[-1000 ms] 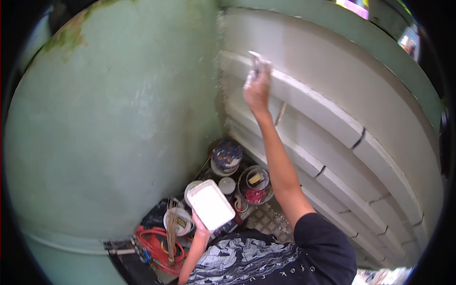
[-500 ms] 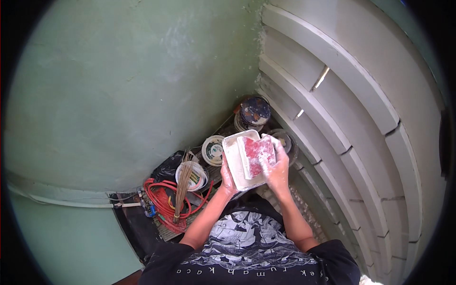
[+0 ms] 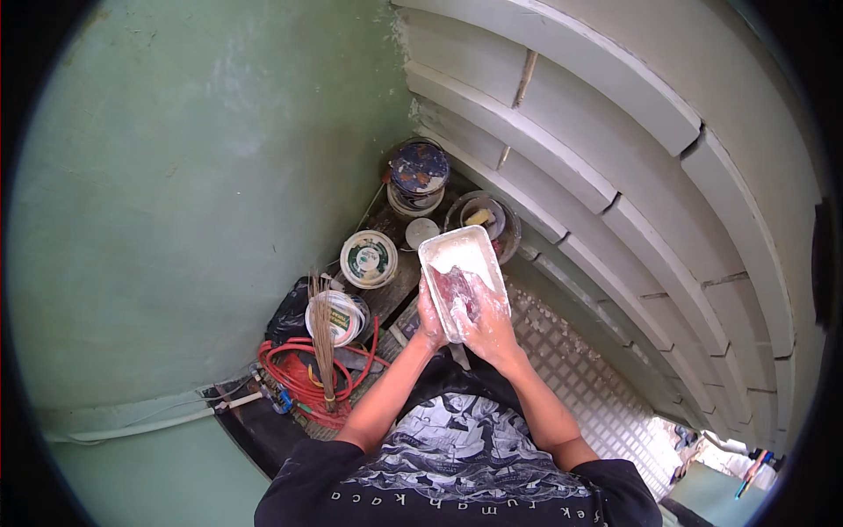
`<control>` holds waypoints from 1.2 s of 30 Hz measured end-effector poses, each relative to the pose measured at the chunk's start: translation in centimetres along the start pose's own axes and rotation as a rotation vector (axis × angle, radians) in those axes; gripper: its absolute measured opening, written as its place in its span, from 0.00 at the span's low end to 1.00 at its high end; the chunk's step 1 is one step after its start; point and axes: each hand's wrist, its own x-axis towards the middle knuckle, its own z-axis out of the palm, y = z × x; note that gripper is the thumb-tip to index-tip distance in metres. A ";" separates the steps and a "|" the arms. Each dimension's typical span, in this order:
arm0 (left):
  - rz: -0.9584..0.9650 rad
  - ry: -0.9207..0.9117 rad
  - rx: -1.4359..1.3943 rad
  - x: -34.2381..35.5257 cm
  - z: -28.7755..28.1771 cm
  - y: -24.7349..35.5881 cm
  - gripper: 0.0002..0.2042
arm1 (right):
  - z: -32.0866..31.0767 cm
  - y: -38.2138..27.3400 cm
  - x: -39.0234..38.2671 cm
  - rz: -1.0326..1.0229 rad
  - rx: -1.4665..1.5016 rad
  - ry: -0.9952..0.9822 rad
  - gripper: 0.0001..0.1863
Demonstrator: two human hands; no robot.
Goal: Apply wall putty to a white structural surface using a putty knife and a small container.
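the white tray [image 3: 452, 235] is cradled at its eight-o'clock edge by the half-curled left hand [image 3: 429, 321], apparently for steadiness. inside, towards seven o'clock, a red pad [image 3: 450, 285] is gripped by the nearly closed right hand [image 3: 487, 330], presumably for control. white paste [image 3: 470, 255] is noted at twelve.

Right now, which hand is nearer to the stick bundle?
Left: the left hand, holding the tray, is right of the bundle; the right hand, over the tray, is farther right.

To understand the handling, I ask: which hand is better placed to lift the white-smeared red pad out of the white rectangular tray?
Probably the right hand: it is on the red pad inside the tray, while the left hand supports the tray's left side.
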 end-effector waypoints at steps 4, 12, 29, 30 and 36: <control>-0.032 0.017 -0.051 0.5 -0.5 -2.8 0.31 | -1.3 4.2 -0.9 0.071 0.072 0.034 0.24; -0.018 0.029 -0.170 1.0 1.9 -7.4 0.33 | -7.7 8.8 0.3 0.224 0.597 0.003 0.22; 0.144 0.109 -0.180 -1.5 2.1 -14.4 0.32 | -24.0 8.4 2.3 -0.370 0.281 0.152 0.33; 0.150 0.135 -0.151 -1.7 2.3 -14.1 0.32 | -24.2 7.5 2.2 -0.289 0.318 0.222 0.32; 0.138 0.083 -0.197 -2.4 0.8 -11.0 0.32 | -24.8 3.3 3.6 -0.410 0.371 0.459 0.39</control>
